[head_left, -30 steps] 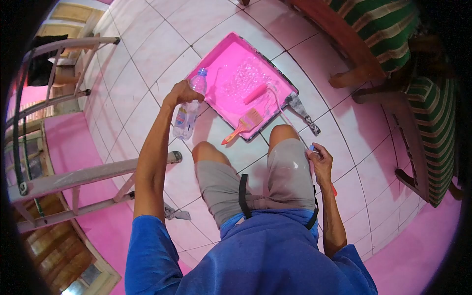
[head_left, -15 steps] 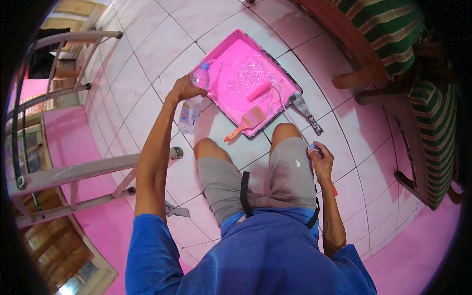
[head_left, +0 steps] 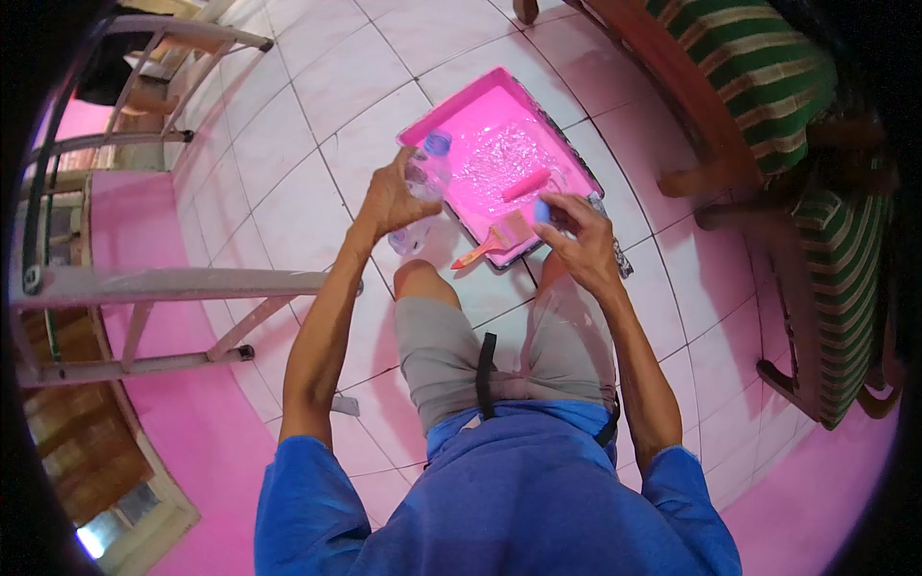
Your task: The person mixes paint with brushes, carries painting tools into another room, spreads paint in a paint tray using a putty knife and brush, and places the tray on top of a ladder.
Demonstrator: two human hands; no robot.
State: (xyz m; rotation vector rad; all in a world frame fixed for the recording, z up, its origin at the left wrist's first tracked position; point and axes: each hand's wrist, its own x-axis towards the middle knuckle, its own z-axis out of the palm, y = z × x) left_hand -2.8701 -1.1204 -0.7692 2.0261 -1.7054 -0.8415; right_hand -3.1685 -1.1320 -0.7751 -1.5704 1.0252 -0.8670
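My left hand [head_left: 396, 195] is wrapped round a clear plastic bottle [head_left: 428, 177], whose bluish neck points toward the tray. Between the fingertips of my right hand [head_left: 580, 240] is a small blue cap [head_left: 542, 211], held over the tray's near right part. The black-edged paint tray [head_left: 461, 108] lies on the floor in front of my knees, with wet pink paint in it. A pink roller [head_left: 525, 184] lies inside the tray. Across the near edge rests a paintbrush [head_left: 495, 238], its bristles over the tray. A scraper [head_left: 624, 263] is partly hidden behind my right hand.
A metal ladder [head_left: 173, 282] extends in from the left. Wooden chairs with green striped cushions [head_left: 754, 77] stand at the right. A small grey object [head_left: 345, 405] lies on the tiled floor [head_left: 365, 144] near my left arm. Part of another person [head_left: 149, 101] shows at the upper left.
My right hand has moved up and left from beside my knee to the tray, carrying the blue cap. My left hand and the bottle have shifted right, and the view has turned slightly.
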